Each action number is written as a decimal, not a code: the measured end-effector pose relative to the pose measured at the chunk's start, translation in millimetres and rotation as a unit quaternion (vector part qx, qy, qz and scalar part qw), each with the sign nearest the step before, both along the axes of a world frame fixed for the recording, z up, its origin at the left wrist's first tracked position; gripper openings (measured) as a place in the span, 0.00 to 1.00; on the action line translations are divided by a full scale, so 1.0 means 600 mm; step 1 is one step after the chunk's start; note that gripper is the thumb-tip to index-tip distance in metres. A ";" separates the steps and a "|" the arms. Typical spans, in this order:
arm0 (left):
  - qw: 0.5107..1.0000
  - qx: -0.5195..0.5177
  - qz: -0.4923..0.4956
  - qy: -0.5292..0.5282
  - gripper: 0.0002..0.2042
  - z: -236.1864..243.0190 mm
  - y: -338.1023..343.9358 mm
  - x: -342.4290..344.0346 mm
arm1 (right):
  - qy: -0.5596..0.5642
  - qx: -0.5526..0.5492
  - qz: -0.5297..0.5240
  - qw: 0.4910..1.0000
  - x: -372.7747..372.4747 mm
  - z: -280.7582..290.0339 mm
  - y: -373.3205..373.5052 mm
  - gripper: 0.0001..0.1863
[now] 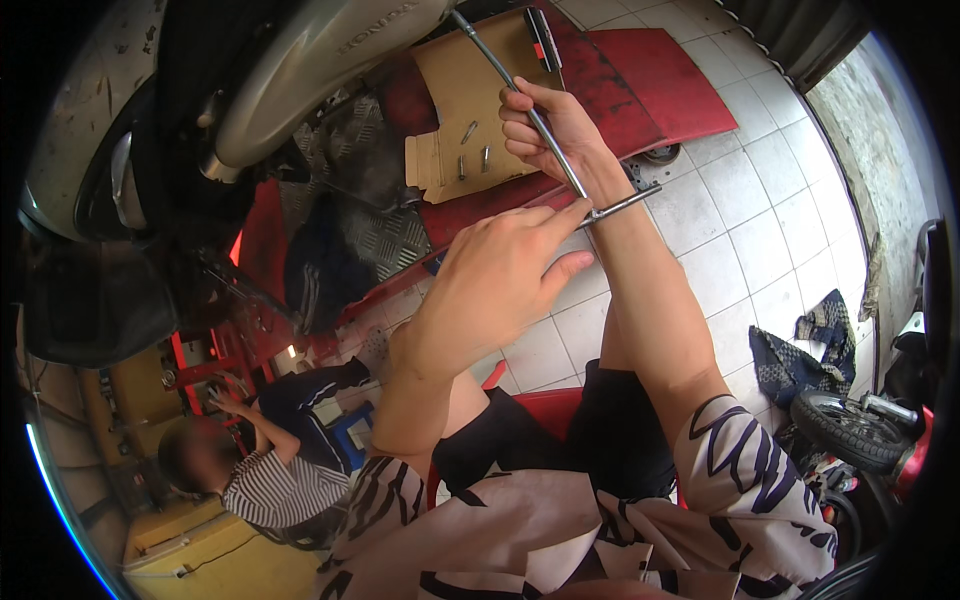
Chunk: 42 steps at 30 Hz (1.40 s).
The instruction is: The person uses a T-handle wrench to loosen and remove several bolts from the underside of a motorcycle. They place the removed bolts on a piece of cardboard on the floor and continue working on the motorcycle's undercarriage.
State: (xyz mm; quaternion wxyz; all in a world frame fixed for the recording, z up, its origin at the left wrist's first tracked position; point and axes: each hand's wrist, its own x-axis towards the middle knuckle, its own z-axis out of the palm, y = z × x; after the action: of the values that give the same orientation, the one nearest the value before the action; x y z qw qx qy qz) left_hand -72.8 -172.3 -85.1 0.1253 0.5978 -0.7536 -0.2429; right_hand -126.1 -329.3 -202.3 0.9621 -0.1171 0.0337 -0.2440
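My right hand (567, 128) is closed round the shaft of a long metal T-handle wrench (488, 50). The wrench slants up and left, and its far end reaches the edge of a silver motorcycle cover (330, 70); whether it sits on a fastener I cannot tell. My left hand (490, 270) lies with stretched fingers over the crossbar end, its fingertips touching where bar and shaft meet. Beyond my hands, three small metal bolts or pins (485, 158) lie on a sheet of brown cardboard (450, 75).
The cardboard rests on a red lift platform (660, 85) with a black-and-red box (543, 40). At lower left another person (290, 485) sits with raised hands. A dark patterned cloth (805, 360) lies on white floor tiles, near a wheel (850, 430) at right.
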 end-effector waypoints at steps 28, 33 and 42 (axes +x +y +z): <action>0.980 -0.121 0.156 0.036 0.14 -0.080 -0.017 -0.048 | 0.238 -0.243 -0.146 0.929 0.018 0.041 0.007 0.19; 0.893 -0.275 0.178 0.310 0.24 -0.131 -0.036 -0.052 | 0.082 -0.179 -0.071 0.978 0.017 0.033 -0.001 0.18; 0.702 -0.274 0.220 0.619 0.33 -0.099 -0.050 -0.103 | -0.200 -0.114 0.107 0.967 -0.005 0.015 0.016 0.12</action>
State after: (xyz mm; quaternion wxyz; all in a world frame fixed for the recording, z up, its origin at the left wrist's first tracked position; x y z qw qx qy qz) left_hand -134.9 -202.3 -144.7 0.7719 0.4012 -0.3867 -0.3061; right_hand -129.0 -319.9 -193.4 0.9500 -0.1780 -0.2005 -0.1602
